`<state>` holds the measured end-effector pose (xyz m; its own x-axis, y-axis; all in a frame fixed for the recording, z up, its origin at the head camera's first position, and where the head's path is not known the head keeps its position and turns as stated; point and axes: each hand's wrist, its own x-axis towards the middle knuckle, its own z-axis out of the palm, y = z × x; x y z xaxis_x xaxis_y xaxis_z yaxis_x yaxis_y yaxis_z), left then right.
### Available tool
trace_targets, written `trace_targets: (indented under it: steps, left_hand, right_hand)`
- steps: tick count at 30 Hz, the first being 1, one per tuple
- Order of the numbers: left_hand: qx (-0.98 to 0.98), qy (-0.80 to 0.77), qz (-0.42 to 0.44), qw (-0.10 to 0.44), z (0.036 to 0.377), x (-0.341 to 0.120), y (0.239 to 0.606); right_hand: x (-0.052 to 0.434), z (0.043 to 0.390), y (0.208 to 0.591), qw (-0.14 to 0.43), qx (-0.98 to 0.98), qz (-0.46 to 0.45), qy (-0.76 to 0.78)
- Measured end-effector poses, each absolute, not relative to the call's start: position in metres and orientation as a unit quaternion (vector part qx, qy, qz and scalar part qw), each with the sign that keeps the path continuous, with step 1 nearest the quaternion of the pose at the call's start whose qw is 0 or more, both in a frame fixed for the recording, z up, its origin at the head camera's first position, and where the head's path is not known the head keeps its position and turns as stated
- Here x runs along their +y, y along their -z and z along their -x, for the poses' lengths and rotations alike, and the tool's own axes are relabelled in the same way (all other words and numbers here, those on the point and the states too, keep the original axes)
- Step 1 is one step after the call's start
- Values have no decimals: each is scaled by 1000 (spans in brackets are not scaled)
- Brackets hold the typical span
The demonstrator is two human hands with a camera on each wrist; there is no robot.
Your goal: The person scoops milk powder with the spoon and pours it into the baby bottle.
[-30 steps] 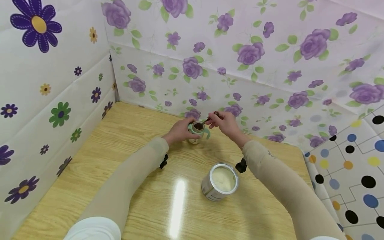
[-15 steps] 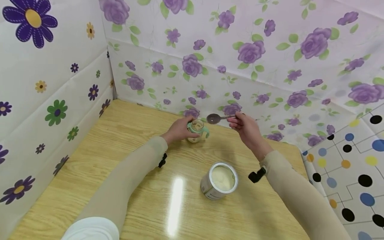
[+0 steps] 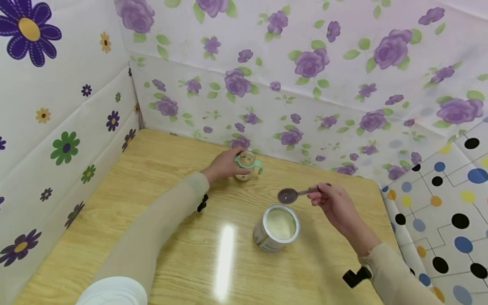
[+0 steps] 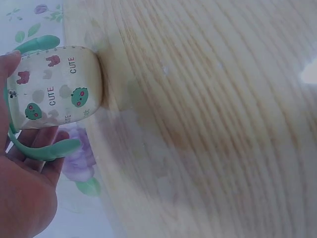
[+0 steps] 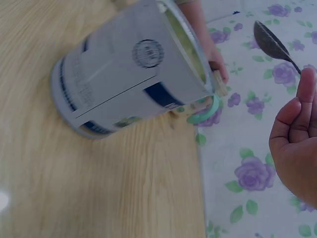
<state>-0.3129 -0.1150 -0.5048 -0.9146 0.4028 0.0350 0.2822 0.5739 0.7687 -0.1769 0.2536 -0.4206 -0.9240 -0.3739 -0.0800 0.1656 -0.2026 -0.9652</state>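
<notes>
The left hand [image 3: 223, 166] is wrapped around the small two-handled cup [image 3: 245, 165] near the back wall, fingers curled about its side, and the cup stands upright on the wooden table [image 3: 160, 237]. From the left wrist view that cup [image 4: 54, 87] shows a cream body printed with "CUTE" and little green figures, mint handles looping out on both sides, the palm [image 4: 25, 188] close against it. From above, the cup's mouth is open and something pale sits inside, though how much is too small to tell. Over to the right hand [image 3: 337, 205]: thumb and fingers pinch the handle of a dark spoon [image 3: 291, 195], held roughly level with its bowl pointing left, just above the far rim of the open tin [image 3: 276, 228]. The spoon bowl looks bare. That tin stands upright nearer the person, well apart from the cup, and is filled high with a smooth cream-coloured powder. The right wrist view gives the tin's [image 5: 129, 69] silver side with blue label, the spoon [image 5: 272, 42] raised beyond it, fingers [image 5: 297, 124] closed on its handle.
</notes>
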Motion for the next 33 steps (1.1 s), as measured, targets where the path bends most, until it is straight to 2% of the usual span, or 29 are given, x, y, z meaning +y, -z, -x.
trace_targets:
  steps: [9,16,22,25,33]
  left_hand:
    - [907,-363,-190,93,308,-123,487]
    - [913,-339,-220,59,295,-129,458]
    - [886,-353,-299,29,252,-116,421]
    - [870,-354,-341,31,226,-106,412]
    - [848,-384,-351,96,176,-80,436]
  right_hand:
    - [269,138,441,87,780,130,606]
    - [264,129,448,21,832,202,516]
    - [263,124,449,-57,870,244,424]
    - [263,124,450,-74,876,247,407]
    - [260,117,450,-70,882,276,375]
